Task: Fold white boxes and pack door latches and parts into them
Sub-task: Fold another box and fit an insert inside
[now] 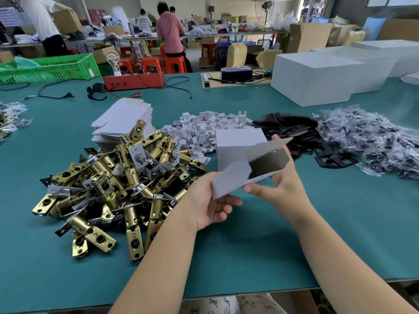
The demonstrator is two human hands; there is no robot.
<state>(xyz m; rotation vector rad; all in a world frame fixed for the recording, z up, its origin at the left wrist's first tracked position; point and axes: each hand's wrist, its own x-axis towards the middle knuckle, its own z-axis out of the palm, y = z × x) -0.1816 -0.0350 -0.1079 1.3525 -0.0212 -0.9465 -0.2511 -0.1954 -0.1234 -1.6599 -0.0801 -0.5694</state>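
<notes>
No readable writing anywhere on the teal table point(249, 257). Brass door latches point(108, 189) heaped left. Above the table, a plain white box point(249, 168), half-opened, dark inside: left hand point(210, 202) grips one end, right hand point(278, 184) pinches the other.
</notes>
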